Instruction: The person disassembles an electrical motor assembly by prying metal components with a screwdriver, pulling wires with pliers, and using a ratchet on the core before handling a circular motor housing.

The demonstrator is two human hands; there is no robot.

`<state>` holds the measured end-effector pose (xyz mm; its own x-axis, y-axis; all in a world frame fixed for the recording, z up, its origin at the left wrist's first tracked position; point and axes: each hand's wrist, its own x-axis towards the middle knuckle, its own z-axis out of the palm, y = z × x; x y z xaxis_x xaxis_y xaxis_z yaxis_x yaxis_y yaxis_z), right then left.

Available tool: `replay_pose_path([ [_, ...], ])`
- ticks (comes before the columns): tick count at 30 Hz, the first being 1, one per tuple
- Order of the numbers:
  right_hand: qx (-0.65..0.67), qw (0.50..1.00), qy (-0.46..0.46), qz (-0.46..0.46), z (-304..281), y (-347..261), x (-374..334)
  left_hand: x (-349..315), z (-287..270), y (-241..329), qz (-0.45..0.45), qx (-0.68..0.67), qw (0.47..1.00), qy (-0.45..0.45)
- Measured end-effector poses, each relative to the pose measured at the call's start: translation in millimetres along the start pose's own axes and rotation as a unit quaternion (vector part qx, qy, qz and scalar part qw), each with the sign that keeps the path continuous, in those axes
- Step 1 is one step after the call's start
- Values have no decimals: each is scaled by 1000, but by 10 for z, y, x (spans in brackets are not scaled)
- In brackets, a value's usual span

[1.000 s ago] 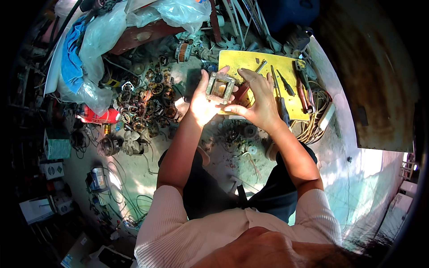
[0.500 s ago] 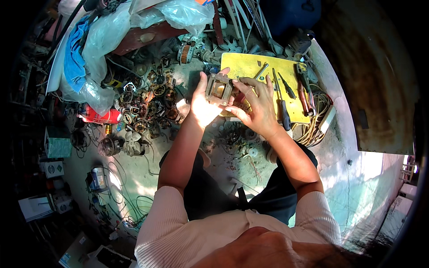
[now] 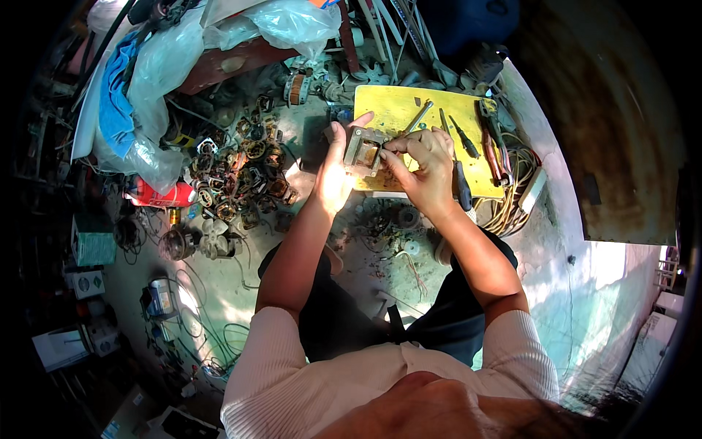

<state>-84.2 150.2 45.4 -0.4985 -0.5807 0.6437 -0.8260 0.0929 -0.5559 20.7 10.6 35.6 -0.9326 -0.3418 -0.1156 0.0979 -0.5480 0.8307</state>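
Note:
My left hand (image 3: 335,179) holds a small squarish motor core (image 3: 365,151) of grey metal, with a brownish coil showing in its middle opening. The palm and fingers lie beneath it and the thumb stands up along its left side. Against the core's right edge, my right hand (image 3: 425,167) has thumb and forefinger brought together in a pinch; what is between the tips is hidden. Behind the hands lies a yellow board (image 3: 395,102) carrying a socket wrench (image 3: 419,117), two screwdrivers, one of them a black-handled screwdriver (image 3: 463,186), and red-handled pliers (image 3: 499,157).
Left of my arms, a heap of old motor coils (image 3: 248,168) covers the floor, beside a red bottle (image 3: 162,192) and a small fan motor (image 3: 217,241). Coiled cable (image 3: 515,208) lies right of the board. Loose scraps (image 3: 384,227) lie between my feet.
My right fingers, earlier spread around the core's right side, have curled into a pinch at its edge. The core sits slightly further right and is turned a little.

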Motion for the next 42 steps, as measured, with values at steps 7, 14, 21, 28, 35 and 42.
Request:
replay_pose_path([
  [7, -58, 998, -5, -28, -22, 10, -10, -27, 64, 22, 7, 71, 997, 20],
  [14, -68, 996, 33, -38, 43, 59, -1, -22, 68, 5, 10, 71, 997, 29],
  [21, -22, 999, 30, 20, -25, 99, 44, 46, -87, -10, 35, -51, 998, 28],
  [28, 17, 998, 33, 43, 38, 170, 26, 69, -174, -45, 59, -96, 993, 42],
  [35, 15, 996, -38, 80, 41, 147, -25, 32, -89, -18, 64, -20, 994, 82],
  [42, 96, 990, -51, 94, 93, 97, -9, 24, -44, -12, 53, -35, 994, 84],
])
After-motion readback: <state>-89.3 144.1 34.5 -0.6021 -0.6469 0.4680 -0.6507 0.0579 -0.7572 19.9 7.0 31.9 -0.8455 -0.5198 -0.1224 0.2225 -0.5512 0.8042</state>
